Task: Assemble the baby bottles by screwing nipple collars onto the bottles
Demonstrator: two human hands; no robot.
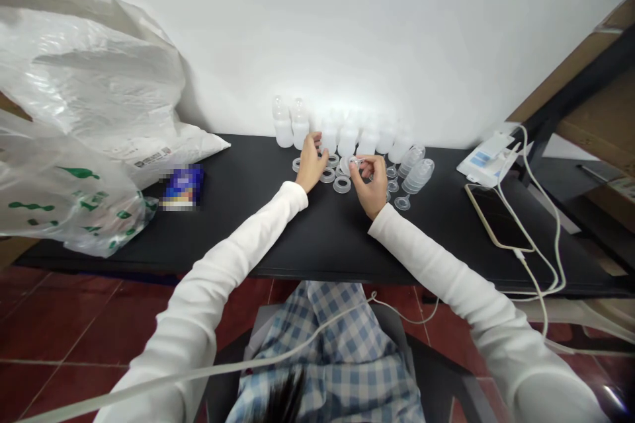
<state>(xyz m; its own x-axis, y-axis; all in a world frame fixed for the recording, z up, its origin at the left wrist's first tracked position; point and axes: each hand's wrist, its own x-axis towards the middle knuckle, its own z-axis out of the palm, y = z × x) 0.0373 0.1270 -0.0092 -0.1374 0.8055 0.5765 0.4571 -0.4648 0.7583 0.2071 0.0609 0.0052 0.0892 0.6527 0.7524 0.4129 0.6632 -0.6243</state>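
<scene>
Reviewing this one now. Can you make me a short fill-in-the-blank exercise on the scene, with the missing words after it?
1. A small clear piece is held in the person's ____ hand.
2. The bottles stand on a table whose colour is ____.
3. The large bag is at the ____ side of the picture.
4. The sleeves on both arms are ____.

Missing words: right; black; left; white.

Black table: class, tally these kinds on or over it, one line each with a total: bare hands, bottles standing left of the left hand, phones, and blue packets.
Hands: 2 (left hand, right hand)
Bottles left of the left hand: 2
Phone: 1
Blue packet: 1
Total: 6
</scene>
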